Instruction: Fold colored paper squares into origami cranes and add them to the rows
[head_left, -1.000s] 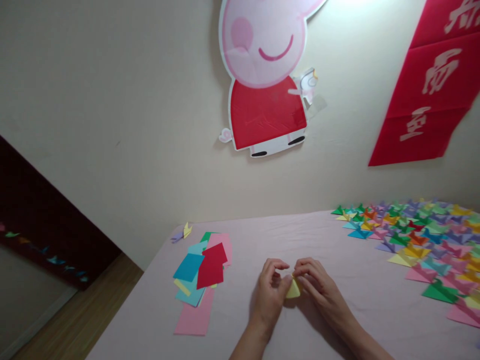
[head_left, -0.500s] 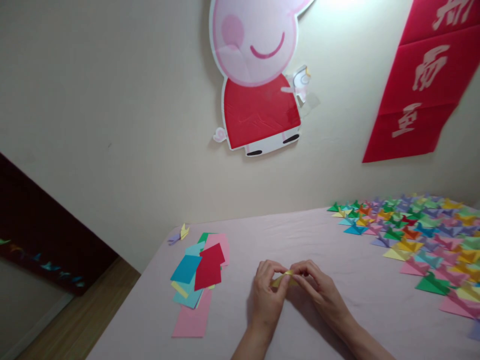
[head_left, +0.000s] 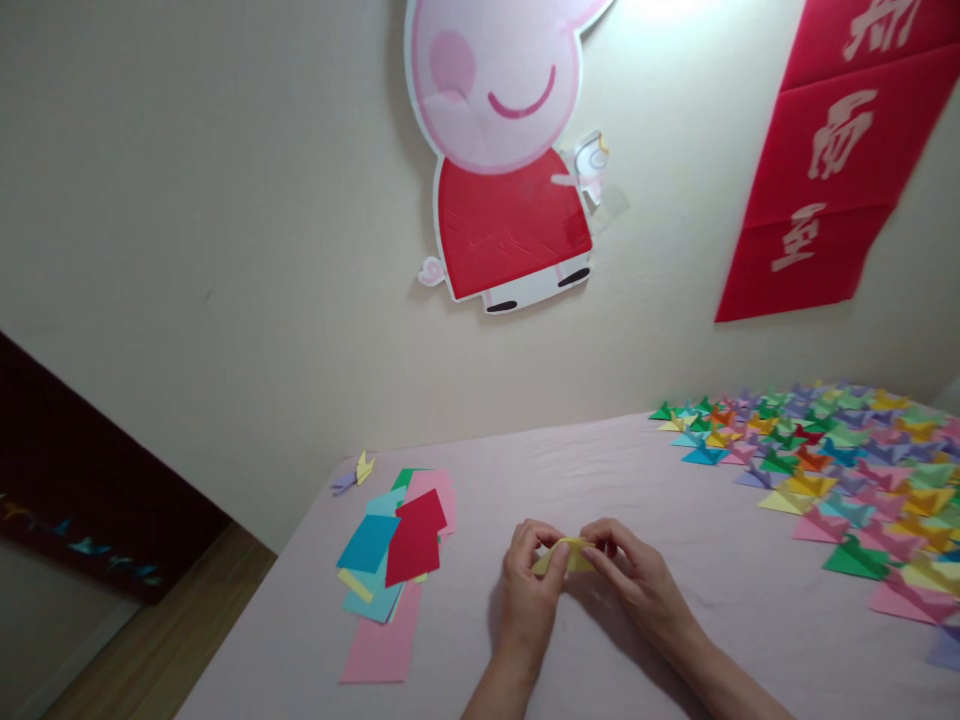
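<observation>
A small folded yellow paper [head_left: 564, 552] is pinched between both my hands just above the pink table cover [head_left: 675, 500]. My left hand [head_left: 529, 590] grips its left end with curled fingers. From the right, my right hand [head_left: 637, 580] pinches the other end with thumb and fingertips. The paper lies nearly flat between the fingertips, and part of it is hidden by my fingers.
A loose pile of coloured paper sheets [head_left: 394, 545] lies to the left, with two small folded pieces [head_left: 355, 470] near the far corner. Several folded paper figures [head_left: 840, 470] cover the right side. The table's left edge drops to a wooden floor [head_left: 165, 640].
The yellow paper went from standing as a pointed shape to lying flat between my fingertips. The view drifted slightly, with both hands staying together on it.
</observation>
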